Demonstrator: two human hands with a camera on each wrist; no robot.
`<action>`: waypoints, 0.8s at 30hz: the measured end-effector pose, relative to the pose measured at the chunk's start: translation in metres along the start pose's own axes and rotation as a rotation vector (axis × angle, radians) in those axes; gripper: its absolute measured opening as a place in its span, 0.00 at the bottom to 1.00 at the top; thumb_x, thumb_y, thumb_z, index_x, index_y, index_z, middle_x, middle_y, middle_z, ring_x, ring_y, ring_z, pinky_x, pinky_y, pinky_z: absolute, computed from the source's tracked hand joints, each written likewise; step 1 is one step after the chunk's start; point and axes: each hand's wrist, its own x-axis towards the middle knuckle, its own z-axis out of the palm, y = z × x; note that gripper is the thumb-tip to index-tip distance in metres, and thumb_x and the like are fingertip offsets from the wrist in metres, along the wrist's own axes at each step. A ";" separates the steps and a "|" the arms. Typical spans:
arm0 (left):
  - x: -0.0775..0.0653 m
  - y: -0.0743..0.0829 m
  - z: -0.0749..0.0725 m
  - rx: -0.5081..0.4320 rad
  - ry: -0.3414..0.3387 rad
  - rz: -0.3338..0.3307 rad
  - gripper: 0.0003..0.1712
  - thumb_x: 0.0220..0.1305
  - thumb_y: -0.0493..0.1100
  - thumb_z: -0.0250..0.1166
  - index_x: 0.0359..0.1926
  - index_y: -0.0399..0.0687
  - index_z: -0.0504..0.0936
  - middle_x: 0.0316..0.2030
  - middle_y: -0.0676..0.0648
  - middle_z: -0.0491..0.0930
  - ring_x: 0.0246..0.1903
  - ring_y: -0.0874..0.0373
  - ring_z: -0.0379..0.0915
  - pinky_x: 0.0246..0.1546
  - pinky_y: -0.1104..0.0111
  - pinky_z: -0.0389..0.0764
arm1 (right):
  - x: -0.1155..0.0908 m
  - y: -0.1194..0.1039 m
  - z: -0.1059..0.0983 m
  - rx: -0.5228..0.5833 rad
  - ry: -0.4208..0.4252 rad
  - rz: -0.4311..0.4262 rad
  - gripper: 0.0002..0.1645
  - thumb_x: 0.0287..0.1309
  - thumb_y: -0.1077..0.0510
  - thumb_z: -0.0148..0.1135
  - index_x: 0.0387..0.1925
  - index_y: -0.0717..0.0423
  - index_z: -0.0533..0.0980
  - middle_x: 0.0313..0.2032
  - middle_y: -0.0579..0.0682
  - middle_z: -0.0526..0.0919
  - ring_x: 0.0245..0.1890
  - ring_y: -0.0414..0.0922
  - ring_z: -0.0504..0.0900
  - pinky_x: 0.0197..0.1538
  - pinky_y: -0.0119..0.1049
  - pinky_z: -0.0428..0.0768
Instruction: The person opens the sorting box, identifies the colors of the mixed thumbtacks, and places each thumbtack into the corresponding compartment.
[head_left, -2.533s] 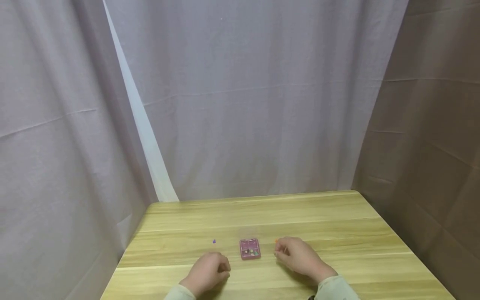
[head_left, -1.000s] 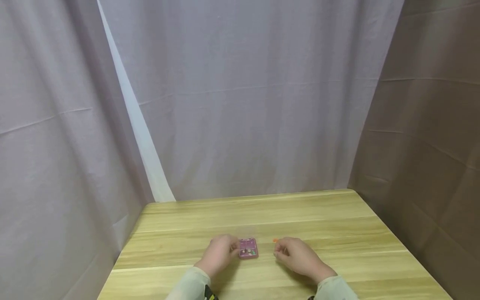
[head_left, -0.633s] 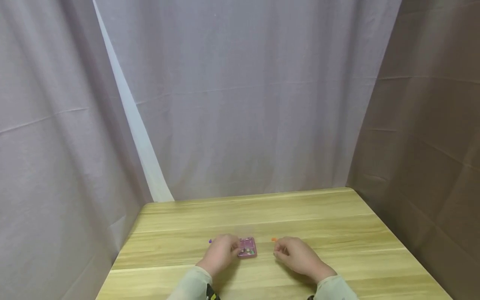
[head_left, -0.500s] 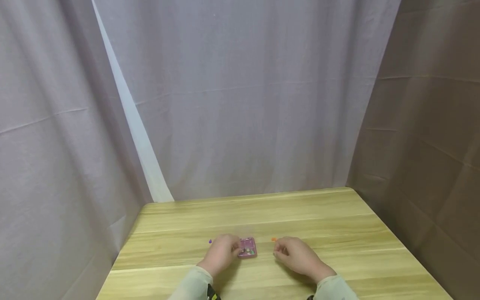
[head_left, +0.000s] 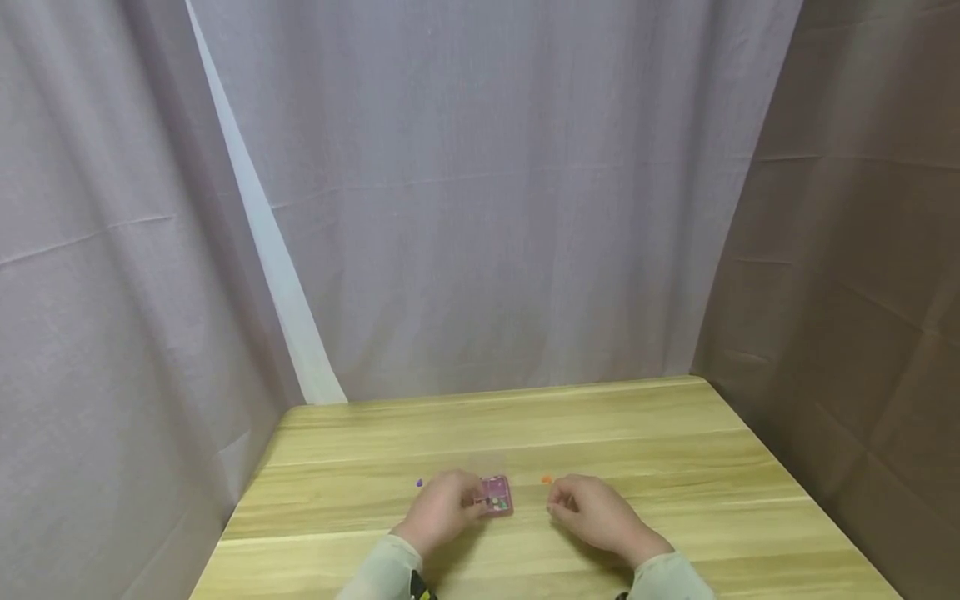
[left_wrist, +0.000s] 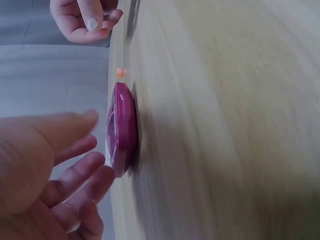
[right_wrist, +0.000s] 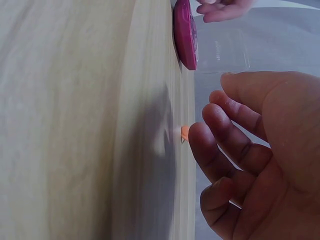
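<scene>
Shifted right across the table [head_left: 615,442] since the earliest frame is the left hand [head_left: 442,510], now brought up to the left edge of the pink box [head_left: 507,483]; the right hand [head_left: 596,517] is kept in nearly the same place. Box set between the two hands, toward the near part of the table, opened upward. Small pieces [head_left: 496,502] are seen in its near part, a green piece [head_left: 503,505] among them at the right. Left side of the box is partly covered by the left fingers; thumb blurred, held apart from the fingertips, nothing seen gripped. Whether the box is touched cannot be told. Right fingers loosely bent, thumb apart from them, nothing held. An orange piece [head_left: 546,479] is noted just beyond the right fingertips, right of the box; a purple piece [head_left: 419,483] lies left of the box, beyond the left hand. Behind the box, in the right wrist view, a clear panel [right_wrist: 225,50] is made out. Pale sleeves [head_left: 670,577] are worn; the table is bounded by grey curtains [head_left: 487,208].
</scene>
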 end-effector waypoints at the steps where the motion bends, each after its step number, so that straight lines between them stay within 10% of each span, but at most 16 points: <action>1: -0.001 -0.001 -0.001 0.005 0.003 -0.005 0.09 0.57 0.50 0.71 0.37 0.53 0.86 0.31 0.57 0.84 0.29 0.68 0.72 0.34 0.65 0.81 | 0.000 0.000 0.000 -0.001 -0.003 0.005 0.04 0.62 0.48 0.63 0.34 0.41 0.80 0.28 0.32 0.80 0.27 0.33 0.75 0.32 0.33 0.80; 24: -0.048 -0.031 -0.040 0.120 0.052 -0.052 0.07 0.61 0.53 0.66 0.37 0.59 0.85 0.43 0.51 0.86 0.52 0.48 0.76 0.52 0.46 0.80 | 0.006 0.005 0.003 -0.035 0.012 -0.008 0.03 0.59 0.48 0.66 0.32 0.39 0.80 0.27 0.32 0.80 0.26 0.33 0.75 0.32 0.36 0.80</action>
